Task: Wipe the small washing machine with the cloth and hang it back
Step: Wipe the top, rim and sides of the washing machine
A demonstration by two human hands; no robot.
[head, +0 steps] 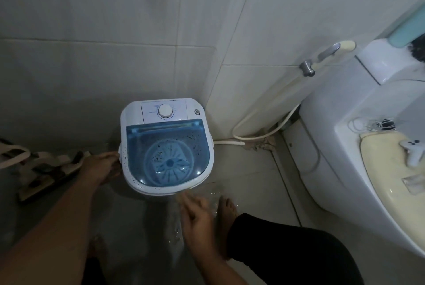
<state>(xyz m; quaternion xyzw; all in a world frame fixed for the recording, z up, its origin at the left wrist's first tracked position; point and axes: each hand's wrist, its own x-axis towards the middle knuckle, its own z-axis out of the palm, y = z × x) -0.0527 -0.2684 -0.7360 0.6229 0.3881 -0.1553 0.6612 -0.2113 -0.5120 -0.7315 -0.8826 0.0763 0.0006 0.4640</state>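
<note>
A small white washing machine (166,147) with a clear blue lid and a white dial stands on the bathroom floor in the corner. Dark specks dot the lid and rim. My left hand (101,166) rests against the machine's left side near a handle, fingers curled there. My right hand (195,218) hovers just in front of the machine's near edge, fingers spread and blurred, holding nothing. No cloth shows in view.
A white toilet (345,147) with a yellowed seat fills the right side. A bidet sprayer (326,57) hangs on the tiled wall with its hose looping down. Sandals (46,169) lie at the left. My bare foot (226,213) stands on the wet floor.
</note>
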